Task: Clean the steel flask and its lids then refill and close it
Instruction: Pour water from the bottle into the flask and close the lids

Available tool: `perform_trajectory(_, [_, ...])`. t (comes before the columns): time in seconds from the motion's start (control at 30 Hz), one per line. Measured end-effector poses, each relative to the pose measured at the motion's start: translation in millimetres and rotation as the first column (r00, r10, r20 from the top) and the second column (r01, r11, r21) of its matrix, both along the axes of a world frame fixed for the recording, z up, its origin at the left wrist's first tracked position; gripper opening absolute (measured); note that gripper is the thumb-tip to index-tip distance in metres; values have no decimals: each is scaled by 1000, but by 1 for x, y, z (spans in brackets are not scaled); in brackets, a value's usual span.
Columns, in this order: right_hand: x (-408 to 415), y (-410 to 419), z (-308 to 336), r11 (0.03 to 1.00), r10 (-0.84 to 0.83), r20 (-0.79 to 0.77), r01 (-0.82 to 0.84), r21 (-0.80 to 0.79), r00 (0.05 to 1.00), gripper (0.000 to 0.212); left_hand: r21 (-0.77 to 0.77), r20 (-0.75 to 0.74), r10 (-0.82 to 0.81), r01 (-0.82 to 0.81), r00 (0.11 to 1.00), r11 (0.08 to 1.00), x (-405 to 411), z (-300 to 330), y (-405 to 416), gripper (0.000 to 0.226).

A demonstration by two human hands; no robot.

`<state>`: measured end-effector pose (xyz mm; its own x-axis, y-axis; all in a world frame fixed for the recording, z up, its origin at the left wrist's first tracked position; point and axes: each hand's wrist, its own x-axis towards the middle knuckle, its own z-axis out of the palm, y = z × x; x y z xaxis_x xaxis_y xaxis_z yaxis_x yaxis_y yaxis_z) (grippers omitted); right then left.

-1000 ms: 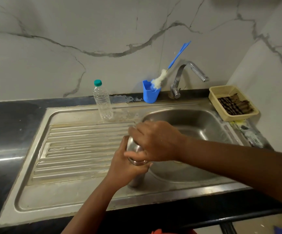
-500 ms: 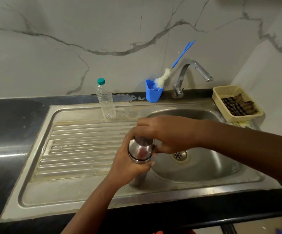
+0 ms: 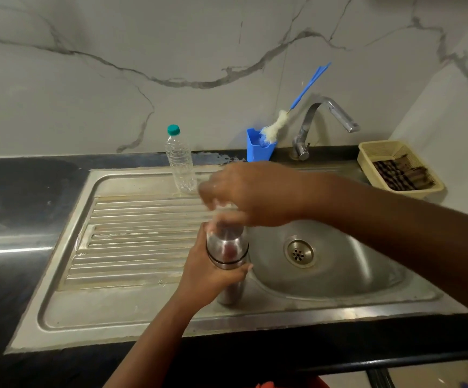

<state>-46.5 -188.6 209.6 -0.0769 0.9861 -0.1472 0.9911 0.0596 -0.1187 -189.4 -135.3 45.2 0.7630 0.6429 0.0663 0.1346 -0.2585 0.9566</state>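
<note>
My left hand (image 3: 210, 278) had its fingers curled round the steel flask (image 3: 227, 259), thumb tip showing on the right side of the body just under the dark seam ring. My right hand (image 3: 258, 194) sat directly above, fingers bunched downward over the flask's top. They were blurred there, so I could not tell whether they pinched the lid or were only closing round it, and the lid itself was hidden beneath them.

The flask stood upright, long axis vertical, its base on the sink (image 3: 143, 326) rim between the ribbed drainboard (image 3: 143, 233) and the basin with its drain (image 3: 299, 253). So the lid lay straight below my right fingertips, in line with that axis. I judged the coming twist would turn about that vertical line, the right hand doing the turning and the left bracing the body.

Farther out, a clear plastic water bottle (image 3: 180, 169) stood at the back of the drainboard, near my right knuckles. A blue holder (image 3: 258, 148) with a bottle brush (image 3: 276, 126) sat beside the tap (image 3: 319, 119), and a yellow basket (image 3: 400, 169) lay to the right
</note>
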Motion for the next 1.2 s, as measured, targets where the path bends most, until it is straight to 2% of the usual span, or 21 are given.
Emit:
perform_trajectory(0.03, [3, 2, 1, 988, 102, -123, -114, -101, 987, 39, -2, -3, 2, -2, 1000, 1000, 1, 0, 0, 75])
perform_trajectory(0.07, [6, 2, -1, 966, 165, -197, -199, -167, 967, 57, -9, -7, 4, -4, 1000, 1000, 1, 0, 0, 73])
perform_trajectory(0.1, [8, 3, -5, 948, 204, -197, -244, -205, 959, 66, -15, -13, 5, -6, 1000, 1000, 2, -2, 1, 73])
perform_trajectory(0.13, [8, 2, -9, 945, 230, -157, -259, -198, 960, 67, -25, -19, 1, -2, 1000, 1000, 2, -4, 1, 75])
perform_trajectory(0.2, [7, 1, -19, 960, 244, -93, -254, -116, 965, 59, -36, -22, -8, 7, 1000, 999, 1, -3, 1, 82])
perform_trajectory(0.3, [0, -7, -29, 988, 153, -20, -152, 31, 988, 45, -38, 11, -16, 16, 1000, 999, -1, -2, 0, 75])
perform_trajectory(0.43, [-14, -16, -43, 978, -86, 143, 56, 202, 986, 59, -10, 37, -24, 24, 999, 1000, -3, -8, 1, 63])
perform_trajectory(0.47, [-13, -15, -44, 968, -82, 153, 42, 248, 985, 59, -8, 30, -31, 31, 999, 999, -3, -9, 1, 59])
perform_trajectory(0.53, [-2, -9, -40, 914, 142, 173, -197, 356, 975, 56, -23, 10, -32, 33, 999, 999, -5, -6, 0, 64])
perform_trajectory(0.6, [13, 0, -36, 807, 454, 301, -530, 260, 838, 64, -22, -1, -48, 48, 999, 999, -5, -4, 1, 68])
perform_trajectory(0.63, [19, 4, -37, 753, 547, 351, -630, 190, 760, 70, -18, -4, -57, 57, 998, 998, -5, -3, 2, 69])
perform_trajectory(0.7, [24, 10, -42, 665, 634, 397, -730, 156, 663, 69, 1, -14, -65, 65, 998, 998, -5, 0, 3, 77])
perform_trajectory(0.77, [25, 14, -52, 604, 678, 363, -766, 221, 639, 61, 16, -18, -78, 79, 997, 997, -4, 0, 4, 79])
perform_trajectory(0.83, [21, 18, -64, 580, 682, 318, -752, 312, 658, 52, 3, -36, -78, 79, 996, 997, -5, -5, 6, 74])
perform_trajectory(0.93, [10, 12, -78, 637, 590, 230, -621, 456, 774, 39, -62, -39, -55, 53, 998, 997, -5, -13, 5, 54])
perform_trajectory(1.03, [-1, 0, -88, 726, 404, 169, -428, 538, 899, 36, -133, -20, -29, 26, 999, 991, -4, -13, 0, 48])
perform_trajectory(1.2, [-19, -12, -89, 819, 93, 146, -159, 551, 985, 37, -124, 4, -12, 12, 1000, 992, 0, -8, -4, 50])
